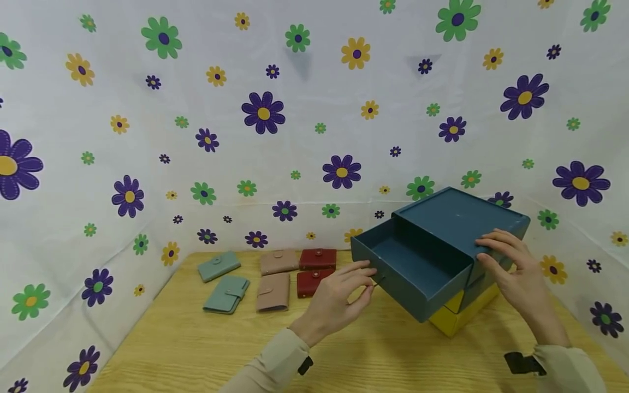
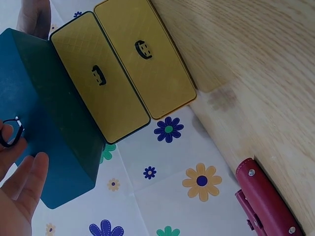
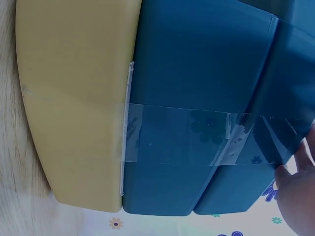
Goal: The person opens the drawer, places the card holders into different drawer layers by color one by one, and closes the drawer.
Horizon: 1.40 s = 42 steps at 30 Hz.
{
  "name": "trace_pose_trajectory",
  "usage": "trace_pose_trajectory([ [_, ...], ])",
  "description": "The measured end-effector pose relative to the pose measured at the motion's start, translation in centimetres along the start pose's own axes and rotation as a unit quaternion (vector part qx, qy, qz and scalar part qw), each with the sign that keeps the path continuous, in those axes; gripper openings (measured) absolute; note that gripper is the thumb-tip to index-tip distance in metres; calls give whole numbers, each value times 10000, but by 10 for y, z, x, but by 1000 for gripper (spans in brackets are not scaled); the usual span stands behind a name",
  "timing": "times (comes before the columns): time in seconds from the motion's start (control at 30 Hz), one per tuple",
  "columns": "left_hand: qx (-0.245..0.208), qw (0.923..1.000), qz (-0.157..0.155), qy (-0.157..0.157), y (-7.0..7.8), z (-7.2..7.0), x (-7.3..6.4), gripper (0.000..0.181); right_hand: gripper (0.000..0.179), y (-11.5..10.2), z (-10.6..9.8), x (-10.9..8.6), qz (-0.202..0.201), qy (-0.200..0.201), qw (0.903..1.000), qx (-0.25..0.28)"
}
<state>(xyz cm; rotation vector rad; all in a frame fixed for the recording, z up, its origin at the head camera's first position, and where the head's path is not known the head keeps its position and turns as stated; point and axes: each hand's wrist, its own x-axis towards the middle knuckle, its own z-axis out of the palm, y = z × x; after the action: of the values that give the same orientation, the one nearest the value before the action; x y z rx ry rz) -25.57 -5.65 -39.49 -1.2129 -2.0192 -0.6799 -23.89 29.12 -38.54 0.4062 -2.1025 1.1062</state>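
Observation:
A small stacked drawer unit (image 1: 462, 210) stands on the right of the table, blue above and yellow at the bottom. Its top blue drawer (image 1: 400, 284) is pulled far out, and nothing lies inside. My left hand (image 1: 339, 295) pinches the dark ring handle (image 2: 19, 130) on that drawer's front. Below it, the left wrist view shows two yellow drawer fronts (image 2: 101, 78) with dark handles, both closed. On the unit's top right edge rests my right hand (image 1: 516, 273), fingers extended. Clear tape (image 3: 182, 135) runs across the unit's side in the right wrist view.
Two light green card holders (image 1: 227, 295), two pinkish-beige ones (image 1: 273, 292) and two dark red ones (image 1: 318, 258) lie on the wooden table (image 1: 196, 349) left of the unit. A white flowered cloth (image 1: 314, 136) hangs behind and at both sides.

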Motion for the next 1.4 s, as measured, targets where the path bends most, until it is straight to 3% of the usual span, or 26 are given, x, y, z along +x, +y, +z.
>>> trace_pose_trajectory([
  [0.47,-104,9997,-215,-11,1,-1,-4,12,26,-3,-2,-1,97,-123,9999,-54],
  [0.77,53,9998,-16,195,0,-2,-5,13,26,-5,-1,1,119,-163,9998,-39],
  [0.93,-128,9997,-10,220,-1,-3,-4,14,26,-3,-2,0,89,-113,9999,-23],
  [1.4,-268,9952,-374,863,-30,-21,-4,16,26,0,-2,0,124,-140,9998,-39],
])
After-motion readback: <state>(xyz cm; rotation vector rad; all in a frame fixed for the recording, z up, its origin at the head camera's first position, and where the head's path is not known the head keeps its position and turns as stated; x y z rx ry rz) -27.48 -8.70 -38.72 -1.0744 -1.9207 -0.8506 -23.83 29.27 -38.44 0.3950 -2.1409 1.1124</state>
